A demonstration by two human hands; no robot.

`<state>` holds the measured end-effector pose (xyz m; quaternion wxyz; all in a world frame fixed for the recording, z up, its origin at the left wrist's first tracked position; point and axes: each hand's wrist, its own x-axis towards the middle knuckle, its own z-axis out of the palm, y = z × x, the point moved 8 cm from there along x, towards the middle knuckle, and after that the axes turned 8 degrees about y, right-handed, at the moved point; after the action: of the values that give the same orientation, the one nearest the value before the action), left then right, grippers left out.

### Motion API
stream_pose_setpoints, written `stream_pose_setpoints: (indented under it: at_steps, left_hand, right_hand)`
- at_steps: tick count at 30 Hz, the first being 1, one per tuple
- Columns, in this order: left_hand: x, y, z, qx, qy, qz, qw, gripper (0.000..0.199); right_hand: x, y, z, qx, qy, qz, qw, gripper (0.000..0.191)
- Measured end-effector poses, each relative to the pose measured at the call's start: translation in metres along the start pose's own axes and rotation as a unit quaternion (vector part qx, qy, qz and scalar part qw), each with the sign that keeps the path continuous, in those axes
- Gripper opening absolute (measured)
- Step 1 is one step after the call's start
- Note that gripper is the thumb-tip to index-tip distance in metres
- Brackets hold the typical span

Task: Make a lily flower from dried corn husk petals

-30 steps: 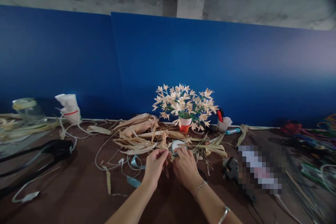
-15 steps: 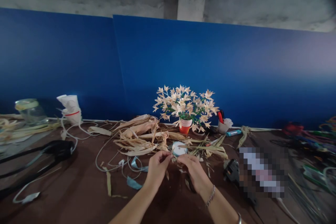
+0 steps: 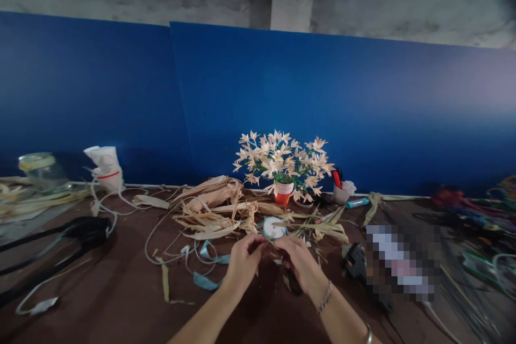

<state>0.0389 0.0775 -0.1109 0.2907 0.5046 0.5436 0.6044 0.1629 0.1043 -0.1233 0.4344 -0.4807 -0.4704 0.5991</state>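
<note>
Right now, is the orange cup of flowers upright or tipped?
Upright: the orange cup stands level behind the dried husks, flowers rising from its rim.

R hand [image 3: 300,266] slid off white roll [image 3: 274,228], now just below it.

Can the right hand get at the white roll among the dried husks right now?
Probably yes. The right hand is close below the white roll, and only loose dried husks lie near it; nothing solid seems to block the way.
</note>
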Motion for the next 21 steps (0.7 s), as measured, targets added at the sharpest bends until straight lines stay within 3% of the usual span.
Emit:
stream_pose_setpoints:
  at_steps: [21]
  left_hand:
    - [-0.0009,0.0042,0.0017,0.018,-0.010,0.003,1.000,0.012]
  right_hand:
    - [0.0008,-0.0081,-0.0006,-0.021,-0.025,-0.032,0.999,0.015]
